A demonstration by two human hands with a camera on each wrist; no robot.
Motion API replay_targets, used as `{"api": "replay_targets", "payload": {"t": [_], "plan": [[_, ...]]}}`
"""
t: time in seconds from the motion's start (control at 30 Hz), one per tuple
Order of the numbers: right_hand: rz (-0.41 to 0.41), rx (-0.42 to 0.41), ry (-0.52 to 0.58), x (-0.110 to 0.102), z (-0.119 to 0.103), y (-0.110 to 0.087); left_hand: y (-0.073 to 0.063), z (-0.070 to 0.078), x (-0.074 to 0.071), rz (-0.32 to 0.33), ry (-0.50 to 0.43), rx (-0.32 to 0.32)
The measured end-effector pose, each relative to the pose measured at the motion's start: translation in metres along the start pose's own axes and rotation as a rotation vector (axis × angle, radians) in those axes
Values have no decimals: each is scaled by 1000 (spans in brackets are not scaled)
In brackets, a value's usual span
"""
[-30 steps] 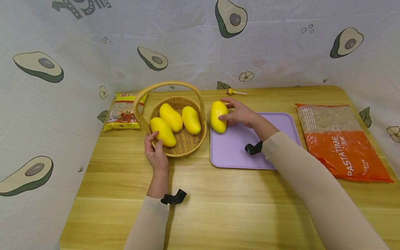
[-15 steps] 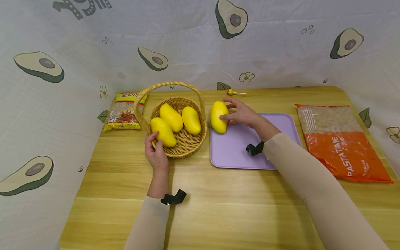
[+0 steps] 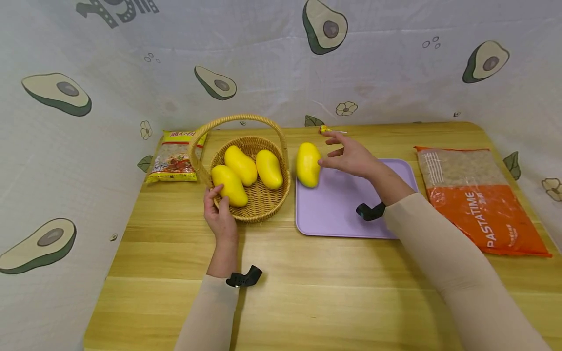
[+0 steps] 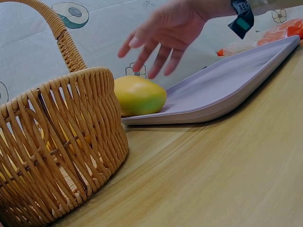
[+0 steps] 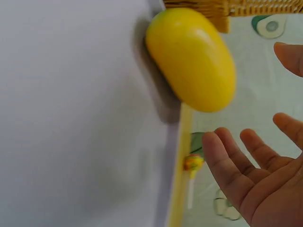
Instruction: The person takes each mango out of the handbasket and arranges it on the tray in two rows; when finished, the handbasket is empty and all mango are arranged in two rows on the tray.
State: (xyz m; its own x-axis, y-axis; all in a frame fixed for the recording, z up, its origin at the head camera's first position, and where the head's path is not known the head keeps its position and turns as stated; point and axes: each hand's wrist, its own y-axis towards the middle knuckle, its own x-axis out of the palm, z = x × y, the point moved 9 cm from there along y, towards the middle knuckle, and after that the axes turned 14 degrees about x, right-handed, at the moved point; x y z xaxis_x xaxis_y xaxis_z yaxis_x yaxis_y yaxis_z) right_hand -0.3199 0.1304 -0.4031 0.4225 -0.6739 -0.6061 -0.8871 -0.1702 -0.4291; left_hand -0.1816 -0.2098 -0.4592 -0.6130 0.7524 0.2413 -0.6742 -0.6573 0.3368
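A wicker basket [image 3: 263, 200] with a tall handle holds three yellow mangoes [image 3: 269, 168]. My left hand [image 3: 221, 219] grips the basket's near-left rim, fingertips and thumb beside the nearest mango [image 3: 230, 185]; its palm side is hidden. Another mango [image 3: 308, 165] lies across the left edge of the purple tray [image 3: 333, 214], just right of the basket. My right hand [image 3: 353, 157] is over the tray's back edge with spread fingers and nothing in them. In the right wrist view a gap shows between its fingers and that mango [image 5: 194, 59].
Behind the tray lies a lollipop [image 3: 325, 129]. A yellow pasta bag [image 3: 175, 158] rests left of the basket, and a large orange pasta bag [image 3: 483, 200] lies right of the tray. Patterned sheeting [image 3: 272, 58] walls the table's back and sides.
My right hand has let go of the mango at the tray's left edge and moved back to the right, fingers spreading. The left hand and basket have stayed put.
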Motion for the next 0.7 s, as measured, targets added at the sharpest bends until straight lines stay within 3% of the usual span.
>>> {"api": "replay_targets", "payload": {"t": [0.27,0.47,0.7], "plan": [[-4,-181,-28,7,-26,-45,1,-1,-1,5,18,4],[-61,-284,-46,36,-39,-72,0,-2,-1,6,1,-14],[-104,-426,8,74,-63,-92,0,-4,1,-35,-22,-35]]}}
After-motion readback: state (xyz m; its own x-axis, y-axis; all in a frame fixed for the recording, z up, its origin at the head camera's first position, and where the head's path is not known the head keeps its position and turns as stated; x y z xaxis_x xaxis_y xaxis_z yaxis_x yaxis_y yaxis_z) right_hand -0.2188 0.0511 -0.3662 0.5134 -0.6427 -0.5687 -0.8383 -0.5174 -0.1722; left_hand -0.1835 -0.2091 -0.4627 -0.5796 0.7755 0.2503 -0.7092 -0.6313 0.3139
